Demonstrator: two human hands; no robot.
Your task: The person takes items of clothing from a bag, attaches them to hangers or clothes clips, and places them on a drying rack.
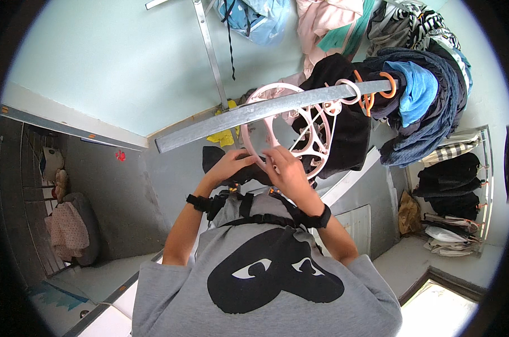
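Observation:
A round pink plastic clip hanger [249, 141] hangs tilted by a pink hook [350, 92] on a long metal rail [237, 120]. My left hand [233, 165] is at the near left edge of its rim, fingertips close to it; whether they grip it is unclear. My right hand [283, 170] is at the near part of the rim with bent fingers, and what lies between them is hidden. Dark cloth [212, 160] shows below and beside the hands, and black garments [349, 143] hang right of the hanger.
Orange hangers [388, 84] with a blue cloth [416, 90] and dark clothes occupy the rail's right end. More clothes [330, 21] hang at the back wall. A slanting metal bar [210, 54] stands behind the rail. A rack of garments [448, 179] is at the right, and a yellow cloth [223, 137] lies beyond the rail.

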